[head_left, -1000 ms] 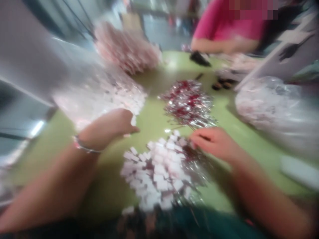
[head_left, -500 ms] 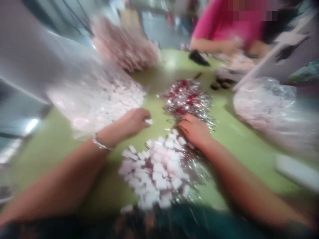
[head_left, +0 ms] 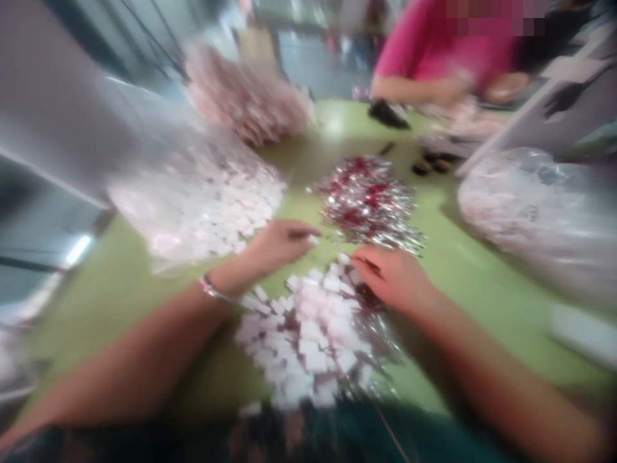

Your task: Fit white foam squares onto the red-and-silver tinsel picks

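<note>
Between thumb and fingers, my left hand (head_left: 284,245) pinches a small white foam-like piece (head_left: 312,240), just above the table. A short way to its right, my right hand (head_left: 393,273) has its fingers pinched together; whatever is in them is too small and blurred to make out. Below both hands lies a heap of white pieces (head_left: 313,341), with thin shiny silver strips (head_left: 380,341) along its right side. Beyond my right hand is a pile of silver and red shiny strips (head_left: 369,199).
A clear plastic bag of white pieces (head_left: 216,206) lies on the green table (head_left: 482,283) at left. Another filled bag (head_left: 520,199) is at right, near a white block (head_left: 583,334). Pink stacked bundles (head_left: 250,96) stand behind. Across sits a person in a pink top (head_left: 409,45).
My left hand has moved right with the white piece, closer to my right hand. My right hand has drawn back from the silver and red pile, down and slightly right.
</note>
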{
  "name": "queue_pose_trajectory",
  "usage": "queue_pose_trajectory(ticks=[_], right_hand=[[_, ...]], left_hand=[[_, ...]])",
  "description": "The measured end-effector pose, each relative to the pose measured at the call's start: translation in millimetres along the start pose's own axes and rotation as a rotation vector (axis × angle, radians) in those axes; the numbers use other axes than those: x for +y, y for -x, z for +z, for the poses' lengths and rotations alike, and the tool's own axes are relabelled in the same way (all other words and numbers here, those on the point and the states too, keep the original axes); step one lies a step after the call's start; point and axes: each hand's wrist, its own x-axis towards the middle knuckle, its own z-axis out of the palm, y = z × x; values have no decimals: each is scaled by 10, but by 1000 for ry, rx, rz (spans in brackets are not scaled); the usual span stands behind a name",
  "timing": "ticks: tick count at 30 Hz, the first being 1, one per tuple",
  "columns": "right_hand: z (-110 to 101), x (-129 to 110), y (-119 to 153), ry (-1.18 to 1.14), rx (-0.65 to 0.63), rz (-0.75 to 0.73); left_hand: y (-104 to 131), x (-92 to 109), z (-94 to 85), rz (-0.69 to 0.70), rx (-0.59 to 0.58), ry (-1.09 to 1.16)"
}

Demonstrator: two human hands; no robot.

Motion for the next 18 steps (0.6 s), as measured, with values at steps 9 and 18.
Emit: queue_pose_trajectory(ticks=[9,18], right_hand=[[-75,-69,42,-353,-28,70],[-117,-45,42,-843,-364,278]], left_hand=[[79,264,66,-42,-87,348],[104,239,70,24,-147,287]])
